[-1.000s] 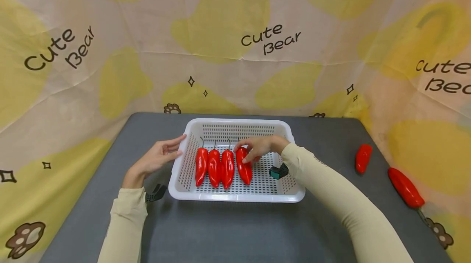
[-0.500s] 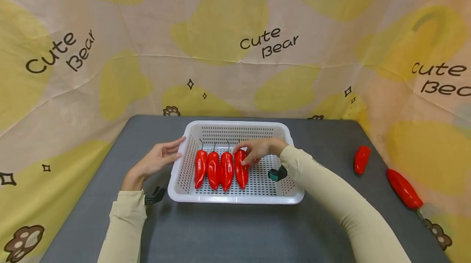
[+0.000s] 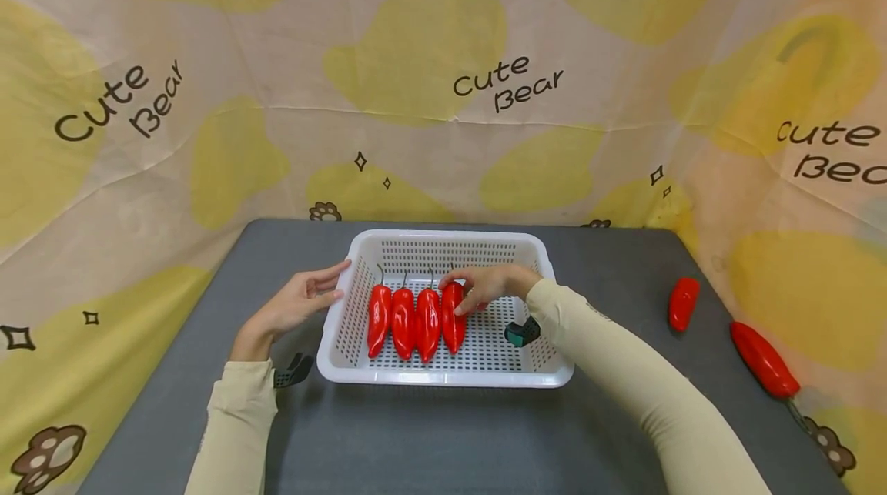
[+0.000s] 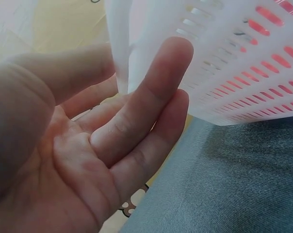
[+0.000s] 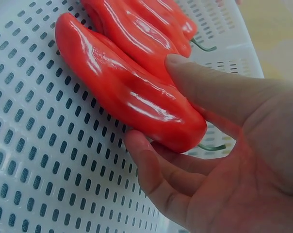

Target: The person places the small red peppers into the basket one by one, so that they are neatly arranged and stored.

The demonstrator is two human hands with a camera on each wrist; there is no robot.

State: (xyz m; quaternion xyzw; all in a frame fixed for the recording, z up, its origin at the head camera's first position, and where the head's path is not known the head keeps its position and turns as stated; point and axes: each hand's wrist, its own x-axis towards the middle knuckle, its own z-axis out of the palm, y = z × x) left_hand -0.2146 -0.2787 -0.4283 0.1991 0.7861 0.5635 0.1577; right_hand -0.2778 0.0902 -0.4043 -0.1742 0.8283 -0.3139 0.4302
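A white perforated plastic basket (image 3: 443,376) holds a row of glossy red peppers with green stems. My left hand (image 3: 298,301) holds the basket's left rim; in the left wrist view some fingers (image 4: 158,73) lie under the rim, and the thumb's tip is hidden by it. My right hand (image 3: 488,285) reaches into the basket and holds the rightmost red pepper (image 3: 453,329) near its stem end. The right wrist view has the thumb (image 5: 204,85) over that pepper and the fingertips along its other side. Three more red peppers (image 3: 404,322) lie close on its left, all roughly parallel.
Two more red peppers lie outside the basket at the right: a short one (image 3: 683,304) on the grey table (image 3: 416,441), and a longer one (image 3: 764,360) at the table's right edge. A printed cloth (image 3: 416,41) hangs behind and along the sides.
My right hand has shifted the rightmost pepper slightly left, against the row, and it now lies straighter. The left hand stays on the rim. The head view has tilted a little.
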